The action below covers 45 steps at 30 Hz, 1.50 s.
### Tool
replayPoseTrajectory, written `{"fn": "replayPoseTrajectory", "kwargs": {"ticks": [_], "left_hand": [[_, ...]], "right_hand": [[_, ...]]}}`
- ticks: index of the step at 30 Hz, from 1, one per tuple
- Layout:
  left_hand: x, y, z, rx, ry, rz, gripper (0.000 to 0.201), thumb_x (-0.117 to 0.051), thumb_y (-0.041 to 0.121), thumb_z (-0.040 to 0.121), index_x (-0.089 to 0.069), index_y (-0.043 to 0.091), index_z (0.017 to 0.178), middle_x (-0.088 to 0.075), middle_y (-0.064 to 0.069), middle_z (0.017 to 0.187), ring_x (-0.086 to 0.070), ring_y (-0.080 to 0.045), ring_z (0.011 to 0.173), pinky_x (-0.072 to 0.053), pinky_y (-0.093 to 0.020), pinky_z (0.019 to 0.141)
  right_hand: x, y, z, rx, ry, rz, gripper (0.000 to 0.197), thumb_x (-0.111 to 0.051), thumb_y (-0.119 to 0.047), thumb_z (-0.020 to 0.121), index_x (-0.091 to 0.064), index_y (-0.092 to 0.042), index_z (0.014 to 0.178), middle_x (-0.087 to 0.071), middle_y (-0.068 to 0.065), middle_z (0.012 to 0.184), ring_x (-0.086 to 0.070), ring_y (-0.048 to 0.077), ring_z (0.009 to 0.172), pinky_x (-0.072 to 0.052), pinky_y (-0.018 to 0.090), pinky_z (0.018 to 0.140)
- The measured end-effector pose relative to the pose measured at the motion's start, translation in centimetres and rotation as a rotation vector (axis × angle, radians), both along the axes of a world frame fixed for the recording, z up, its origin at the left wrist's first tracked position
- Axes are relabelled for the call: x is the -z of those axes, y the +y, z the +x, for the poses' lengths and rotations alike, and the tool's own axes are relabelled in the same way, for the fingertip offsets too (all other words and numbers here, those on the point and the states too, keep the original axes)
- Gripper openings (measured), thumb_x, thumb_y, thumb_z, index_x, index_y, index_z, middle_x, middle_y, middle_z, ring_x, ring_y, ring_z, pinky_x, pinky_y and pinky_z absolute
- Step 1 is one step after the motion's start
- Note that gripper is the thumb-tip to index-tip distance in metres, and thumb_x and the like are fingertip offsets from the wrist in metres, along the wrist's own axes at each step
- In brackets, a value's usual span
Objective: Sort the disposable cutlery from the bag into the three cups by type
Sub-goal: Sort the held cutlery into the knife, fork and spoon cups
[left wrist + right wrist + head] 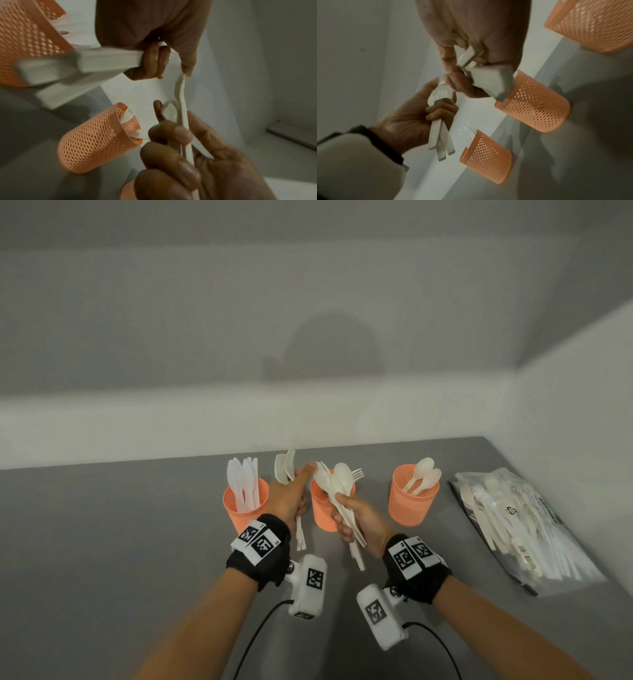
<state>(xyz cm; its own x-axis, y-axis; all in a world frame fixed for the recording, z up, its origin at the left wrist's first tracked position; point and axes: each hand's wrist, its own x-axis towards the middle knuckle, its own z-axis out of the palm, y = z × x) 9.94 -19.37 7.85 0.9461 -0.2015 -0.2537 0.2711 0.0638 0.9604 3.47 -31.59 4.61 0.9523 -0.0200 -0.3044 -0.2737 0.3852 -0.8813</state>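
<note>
A: What sits on the grey bench [102, 542]?
B: At the right, the clear bag [534, 529] of cutlery lies flat. Three orange mesh cups stand in a row: the left cup [239, 508] holds knives, the middle cup [322, 511] forks, the right cup [412, 501] spoons.
A: And the hands?
B: Both are raised in front of the cups. The left hand [287, 498], its grip curled round a few forks [284, 470], is between the left and middle cups. The right hand [363, 525] clamps a bundle [337, 491] of spoons and other pieces before the middle cup.
</note>
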Motion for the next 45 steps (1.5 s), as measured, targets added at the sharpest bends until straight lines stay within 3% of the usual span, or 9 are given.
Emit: {"fn": "replayPoseTrajectory", "kwargs": {"ticks": [3, 8, 16, 18, 22, 27, 33, 38, 45], "left_hand": [[0.0, -0.6, -0.4, 0.003, -0.102, 0.112, 0.032, -0.061, 0.019, 0.087, -0.045, 0.015, 0.06, -0.041, 0.007, 0.038, -0.033, -0.003, 0.028, -0.026, -0.012, 0.033], [0.5, -0.8, -0.2, -0.067, -0.295, 0.319, 0.007, -0.054, 0.014, 0.087, -0.051, 0.008, 0.089, -0.049, -0.001, 0.065, -0.048, -0.014, 0.056, -0.038, -0.02, 0.049], [2.7, -1.9, -1.6, 0.036, -0.132, 0.254, 0.062, -0.043, 0.048, 0.082, -0.052, -0.006, 0.112, -0.058, -0.02, 0.077, -0.061, -0.032, 0.062, -0.039, -0.021, 0.043], [2.4, -1.9, -2.0, 0.101, -0.139, 0.237, 0.069, -0.043, 0.059, 0.083, -0.054, -0.004, 0.109, -0.061, -0.02, 0.082, -0.067, -0.034, 0.08, -0.047, -0.024, 0.049], [1.1, -1.6, -3.5, 0.234, -0.223, 0.119, 0.051, -0.04, 0.037, 0.097, -0.055, -0.01, 0.107, -0.049, 0.002, 0.059, -0.048, 0.001, 0.036, -0.035, -0.008, 0.037], [1.9, -1.1, -2.8, 0.129, -0.147, 0.055, 0.032, -0.046, 0.033, 0.095, -0.052, 0.017, 0.068, -0.044, 0.007, 0.041, -0.039, 0.0, 0.029, -0.03, -0.011, 0.035], [0.9, -0.8, 0.8, -0.061, -0.122, -0.005, 0.046, -0.054, 0.035, 0.09, -0.037, 0.019, 0.051, -0.036, 0.009, 0.033, -0.035, -0.007, 0.033, -0.033, -0.024, 0.049], [-1.8, -2.9, 3.3, -0.163, -0.27, -0.066, 0.052, -0.044, 0.045, 0.094, -0.035, 0.017, 0.05, -0.035, 0.009, 0.032, -0.035, -0.011, 0.042, -0.036, -0.025, 0.054], [0.3, -6.4, 5.0, -0.151, -0.265, 0.007, 0.048, -0.048, 0.039, 0.094, -0.041, 0.012, 0.055, -0.043, -0.004, 0.049, -0.039, -0.002, 0.033, -0.04, -0.013, 0.043]], "right_hand": [[0.0, 0.6, 0.0, 0.001, 0.007, -0.061, 0.019, -0.036, -0.026, 0.098, -0.049, -0.014, 0.093, -0.048, -0.006, 0.046, -0.035, 0.003, 0.029, -0.027, 0.014, 0.032], [-0.4, 1.3, -0.6, 0.123, -0.106, -0.364, 0.01, -0.044, -0.028, 0.096, -0.053, -0.032, 0.1, -0.054, 0.0, 0.063, -0.047, 0.007, 0.043, -0.038, 0.02, 0.041], [0.1, 2.9, -0.8, 0.146, -0.237, -0.429, 0.035, -0.047, 0.001, 0.09, -0.051, -0.017, 0.119, -0.059, -0.005, 0.079, -0.058, -0.009, 0.061, -0.045, 0.008, 0.057], [-0.1, 2.8, -1.1, 0.128, -0.267, -0.486, 0.034, -0.057, -0.003, 0.086, -0.056, -0.026, 0.111, -0.064, -0.008, 0.084, -0.062, -0.004, 0.072, -0.048, 0.011, 0.062], [-0.1, 2.8, -1.1, 0.176, -0.21, -0.617, 0.021, -0.055, -0.014, 0.087, -0.058, -0.034, 0.09, -0.063, -0.009, 0.073, -0.058, 0.002, 0.064, -0.041, 0.015, 0.055], [0.3, 1.1, -1.4, 0.334, -0.151, -0.573, 0.02, -0.049, -0.005, 0.086, -0.058, -0.022, 0.09, -0.058, -0.009, 0.07, -0.053, 0.003, 0.062, -0.04, 0.015, 0.058], [-2.8, -3.9, -1.0, 0.696, -0.152, -0.563, 0.028, -0.055, -0.005, 0.087, -0.046, -0.018, 0.064, -0.042, -0.002, 0.06, -0.041, 0.01, 0.056, -0.039, 0.026, 0.061], [-4.9, -8.9, 2.1, 0.928, -0.184, -0.456, 0.032, -0.067, -0.022, 0.084, -0.051, -0.018, 0.057, -0.046, -0.008, 0.046, -0.043, 0.0, 0.037, -0.038, 0.016, 0.047], [-2.4, -11.7, 4.9, 0.951, -0.138, -0.455, 0.038, -0.064, -0.028, 0.087, -0.043, -0.015, 0.058, -0.042, 0.001, 0.053, -0.042, 0.004, 0.041, -0.037, 0.016, 0.044]]}}
